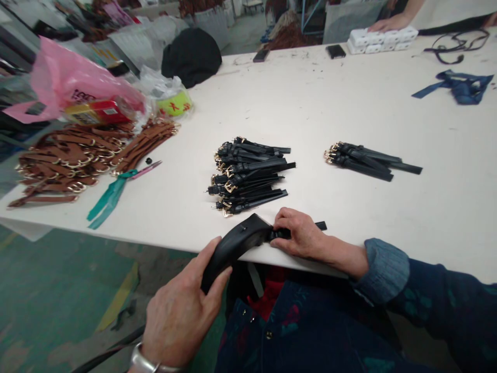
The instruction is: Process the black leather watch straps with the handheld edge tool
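Fingers point(205, 254) of the left hand point(174, 308) close around a curved, smooth black piece point(232, 247); the right hand point(297, 233) pinches a slim black strap point(322, 226) over the white worktop point(368, 212).

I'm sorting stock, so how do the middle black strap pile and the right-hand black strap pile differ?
The middle pile is larger, while the right-hand pile has visibly fewer straps. The middle pile spreads in several clusters toward the table's near edge; the right-hand pile makes one small fan farther from that edge. Both show black straps with gold-toned buckles at their left ends.
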Demonstrator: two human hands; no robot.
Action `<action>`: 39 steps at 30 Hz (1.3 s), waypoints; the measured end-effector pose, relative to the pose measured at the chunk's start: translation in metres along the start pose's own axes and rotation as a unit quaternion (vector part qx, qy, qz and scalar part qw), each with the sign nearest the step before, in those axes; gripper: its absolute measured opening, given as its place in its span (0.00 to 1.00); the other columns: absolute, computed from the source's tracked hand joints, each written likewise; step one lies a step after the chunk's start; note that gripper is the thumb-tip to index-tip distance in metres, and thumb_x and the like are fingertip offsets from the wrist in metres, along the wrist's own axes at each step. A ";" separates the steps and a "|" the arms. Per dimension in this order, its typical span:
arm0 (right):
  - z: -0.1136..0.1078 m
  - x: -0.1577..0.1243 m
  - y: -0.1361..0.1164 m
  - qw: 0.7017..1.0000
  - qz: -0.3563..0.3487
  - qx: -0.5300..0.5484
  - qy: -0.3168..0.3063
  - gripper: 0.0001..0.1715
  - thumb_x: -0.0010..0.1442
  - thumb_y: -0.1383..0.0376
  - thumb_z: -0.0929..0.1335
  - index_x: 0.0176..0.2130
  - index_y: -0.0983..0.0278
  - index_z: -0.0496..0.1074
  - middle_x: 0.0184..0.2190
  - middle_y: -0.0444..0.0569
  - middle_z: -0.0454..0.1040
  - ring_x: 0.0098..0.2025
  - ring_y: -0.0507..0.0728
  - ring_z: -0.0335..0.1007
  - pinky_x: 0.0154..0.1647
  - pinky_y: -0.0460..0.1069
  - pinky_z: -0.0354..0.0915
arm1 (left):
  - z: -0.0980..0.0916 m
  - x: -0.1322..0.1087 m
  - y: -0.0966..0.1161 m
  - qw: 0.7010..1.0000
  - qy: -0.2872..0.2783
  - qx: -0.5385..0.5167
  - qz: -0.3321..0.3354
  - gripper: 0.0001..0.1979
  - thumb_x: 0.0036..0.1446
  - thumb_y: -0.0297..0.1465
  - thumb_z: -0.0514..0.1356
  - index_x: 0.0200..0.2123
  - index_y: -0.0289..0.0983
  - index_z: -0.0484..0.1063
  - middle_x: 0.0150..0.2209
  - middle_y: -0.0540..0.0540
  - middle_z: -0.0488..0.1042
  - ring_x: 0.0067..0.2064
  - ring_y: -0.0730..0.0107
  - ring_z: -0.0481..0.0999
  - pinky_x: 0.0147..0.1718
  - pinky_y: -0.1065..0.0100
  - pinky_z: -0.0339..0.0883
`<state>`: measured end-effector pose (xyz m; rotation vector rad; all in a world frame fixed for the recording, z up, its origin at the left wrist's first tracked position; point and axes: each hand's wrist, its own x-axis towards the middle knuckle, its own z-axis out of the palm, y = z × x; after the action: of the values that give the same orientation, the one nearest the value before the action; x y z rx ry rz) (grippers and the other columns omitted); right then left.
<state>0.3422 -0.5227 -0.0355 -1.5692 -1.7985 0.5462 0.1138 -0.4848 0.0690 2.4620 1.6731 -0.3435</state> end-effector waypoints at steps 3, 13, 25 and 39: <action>0.000 0.000 0.001 1.000 -0.006 0.005 0.000 0.10 0.49 0.64 0.73 0.34 0.65 0.74 0.34 0.48 0.69 0.37 0.54 0.66 0.38 0.49 0.62 | 0.000 -0.002 -0.005 1.000 0.004 0.008 -0.011 0.27 0.59 0.45 0.50 0.61 0.49 0.55 0.33 0.50 0.79 0.31 0.64 0.78 0.24 0.70 0.61; -0.002 0.000 -0.002 1.000 -0.005 0.013 -0.004 0.09 0.50 0.67 0.72 0.35 0.65 0.75 0.34 0.48 0.70 0.38 0.55 0.65 0.39 0.49 0.62 | 0.004 -0.023 -0.020 0.999 -0.014 0.041 -0.001 0.26 0.60 0.44 0.46 0.61 0.51 0.56 0.34 0.49 0.79 0.34 0.61 0.80 0.29 0.68 0.67; -0.003 -0.001 -0.001 1.000 -0.004 0.002 -0.006 0.10 0.50 0.65 0.71 0.36 0.64 0.75 0.35 0.48 0.70 0.38 0.54 0.66 0.39 0.49 0.62 | 0.010 -0.015 -0.009 0.999 0.009 -0.042 -0.016 0.26 0.59 0.44 0.49 0.60 0.48 0.57 0.37 0.50 0.79 0.34 0.66 0.79 0.24 0.72 0.61; -0.002 -0.003 -0.002 0.999 -0.042 0.020 0.027 0.13 0.53 0.65 0.71 0.41 0.62 0.75 0.37 0.50 0.71 0.39 0.55 0.66 0.40 0.50 0.63 | 0.017 -0.024 -0.018 0.998 0.007 -0.051 -0.032 0.25 0.59 0.43 0.50 0.59 0.50 0.59 0.37 0.51 0.79 0.33 0.65 0.79 0.25 0.71 0.62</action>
<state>0.3426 -0.5265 -0.0330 -1.4616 -1.7936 0.4933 0.0869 -0.5041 0.0592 2.3485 1.7326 -0.2426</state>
